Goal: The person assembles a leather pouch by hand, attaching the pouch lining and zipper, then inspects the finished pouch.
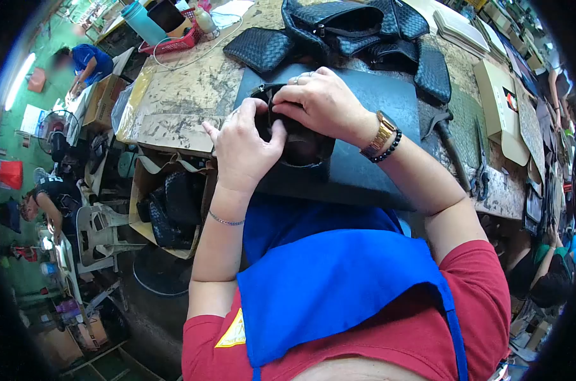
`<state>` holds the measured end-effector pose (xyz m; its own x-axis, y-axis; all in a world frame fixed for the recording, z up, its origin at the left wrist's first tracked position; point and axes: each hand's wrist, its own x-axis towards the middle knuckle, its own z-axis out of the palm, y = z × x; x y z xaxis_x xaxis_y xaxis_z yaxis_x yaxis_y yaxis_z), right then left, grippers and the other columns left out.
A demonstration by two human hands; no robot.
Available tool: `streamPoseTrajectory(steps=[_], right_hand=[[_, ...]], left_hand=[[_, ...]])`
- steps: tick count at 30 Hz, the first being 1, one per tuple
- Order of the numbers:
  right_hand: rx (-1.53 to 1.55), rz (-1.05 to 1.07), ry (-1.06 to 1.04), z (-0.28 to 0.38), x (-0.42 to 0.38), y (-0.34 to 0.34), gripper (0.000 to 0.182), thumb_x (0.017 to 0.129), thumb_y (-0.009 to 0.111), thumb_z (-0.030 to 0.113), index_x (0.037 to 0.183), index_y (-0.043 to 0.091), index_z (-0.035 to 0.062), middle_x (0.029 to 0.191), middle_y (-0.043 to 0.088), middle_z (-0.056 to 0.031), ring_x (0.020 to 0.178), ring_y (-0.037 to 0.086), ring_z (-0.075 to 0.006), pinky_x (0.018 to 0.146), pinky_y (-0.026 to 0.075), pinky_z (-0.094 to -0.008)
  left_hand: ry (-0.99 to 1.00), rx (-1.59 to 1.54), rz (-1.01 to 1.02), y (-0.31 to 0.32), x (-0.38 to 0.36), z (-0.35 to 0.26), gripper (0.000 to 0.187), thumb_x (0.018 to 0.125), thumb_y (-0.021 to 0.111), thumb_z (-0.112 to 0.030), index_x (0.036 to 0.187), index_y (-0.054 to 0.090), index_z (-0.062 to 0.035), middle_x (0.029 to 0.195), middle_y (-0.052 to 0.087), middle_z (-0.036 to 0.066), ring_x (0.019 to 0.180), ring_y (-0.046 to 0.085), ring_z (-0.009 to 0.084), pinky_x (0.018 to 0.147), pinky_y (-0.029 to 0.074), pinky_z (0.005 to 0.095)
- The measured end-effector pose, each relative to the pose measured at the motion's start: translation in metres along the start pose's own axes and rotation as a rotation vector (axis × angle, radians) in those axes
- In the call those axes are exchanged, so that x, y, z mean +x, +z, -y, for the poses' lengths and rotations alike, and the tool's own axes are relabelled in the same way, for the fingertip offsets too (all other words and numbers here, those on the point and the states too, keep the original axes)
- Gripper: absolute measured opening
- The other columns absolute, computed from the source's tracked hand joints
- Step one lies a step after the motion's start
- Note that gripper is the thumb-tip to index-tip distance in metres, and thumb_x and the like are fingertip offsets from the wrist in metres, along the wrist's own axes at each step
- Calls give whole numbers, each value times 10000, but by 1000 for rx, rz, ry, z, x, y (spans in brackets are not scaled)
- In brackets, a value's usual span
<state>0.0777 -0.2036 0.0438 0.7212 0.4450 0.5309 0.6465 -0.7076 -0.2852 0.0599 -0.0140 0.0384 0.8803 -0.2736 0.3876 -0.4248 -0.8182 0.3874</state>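
A small black leather pouch with its mouth open rests on a dark flat board in front of me. My left hand is closed on the pouch's left rim, with the thumb over the edge. From the right, my right hand pinches the same rim close to the left fingertips. What exactly lies between the fingertips is too small and dark to tell. Past the board lie several black woven pouches, one of them a larger open-zipped pouch, with a flat woven pouch to its left.
To the right are a hammer, scissors and an open cardboard box. A red basket and a blue bottle stand at the far left. A carton of black woven pieces sits beside the table. Other people work nearby.
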Motion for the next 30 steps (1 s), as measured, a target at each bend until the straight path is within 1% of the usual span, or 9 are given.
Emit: streamPoseTrajectory(steps=[1, 5, 6, 8, 13, 16, 18, 23, 30], right_hand=[[2, -35, -14, -3, 1, -1, 150, 855, 684, 273, 877, 726, 130, 915, 690, -42, 891, 657, -219, 800, 465, -389], [16, -33, -33, -14, 5, -7, 114, 842, 709, 221, 844, 719, 107, 1187, 646, -67, 1087, 601, -260, 890, 475, -405], [61, -39, -56, -22, 6, -2, 101, 849, 711, 201, 848, 713, 99, 1249, 627, -75, 1133, 583, -271, 929, 470, -405], [160, 20, -95, -36, 11, 4, 90, 857, 707, 158, 857, 708, 68, 1314, 622, -105, 1179, 591, -291, 993, 476, -387], [300, 207, -25, -46, 28, 2, 132, 858, 730, 162, 902, 721, 38, 965, 732, -124, 887, 695, -242, 817, 544, -325], [444, 302, 161, -45, 30, 1, 189, 893, 739, 196, 966, 739, 22, 849, 734, -55, 764, 643, -81, 742, 524, -248], [566, 327, 238, -54, 28, 9, 196, 900, 738, 196, 970, 740, 13, 859, 729, -30, 782, 628, -59, 742, 522, -240], [710, 254, 355, -60, 20, 18, 178, 892, 750, 185, 917, 742, 9, 942, 727, -38, 808, 626, -64, 749, 522, -235], [623, 282, 228, -58, 18, 10, 106, 793, 734, 107, 805, 711, 4, 946, 726, -93, 861, 640, -86, 823, 525, -272]], left_hand=[[4, 2, -17, 0, 1, 0, 313, 852, 707, -354, 1045, 610, -127, 991, 697, 64, 963, 667, 332, 996, 233, 782], [64, -145, -155, -1, 7, 10, 115, 842, 723, -199, 889, 691, -98, 953, 627, 128, 946, 653, 292, 1028, 432, 500], [55, -189, -176, -1, 9, 12, 107, 826, 747, -154, 840, 710, -55, 1017, 650, 177, 971, 654, 310, 944, 487, 351], [51, -351, -73, 8, 16, 30, 139, 834, 749, -167, 864, 711, -37, 1099, 658, 196, 996, 656, 306, 910, 496, 364], [-15, -642, 103, 19, 26, 56, 186, 857, 750, -191, 889, 710, -12, 1193, 686, 155, 937, 650, 153, 759, 499, 280], [-105, -698, 153, 25, 28, 66, 183, 858, 757, -201, 876, 717, -23, 907, 715, 30, 772, 583, 65, 673, 473, 233], [-135, -696, 174, 26, 30, 68, 177, 859, 759, -206, 872, 725, -33, 758, 671, -26, 721, 557, 47, 665, 460, 226], [-129, -818, 171, 27, 32, 64, 141, 847, 766, -164, 864, 738, -27, 917, 719, 49, 857, 625, 94, 781, 495, 264], [44, -707, 67, 25, 31, 54, 136, 805, 792, -137, 832, 748, -11, 1039, 720, 133, 964, 677, 187, 870, 510, 310]])
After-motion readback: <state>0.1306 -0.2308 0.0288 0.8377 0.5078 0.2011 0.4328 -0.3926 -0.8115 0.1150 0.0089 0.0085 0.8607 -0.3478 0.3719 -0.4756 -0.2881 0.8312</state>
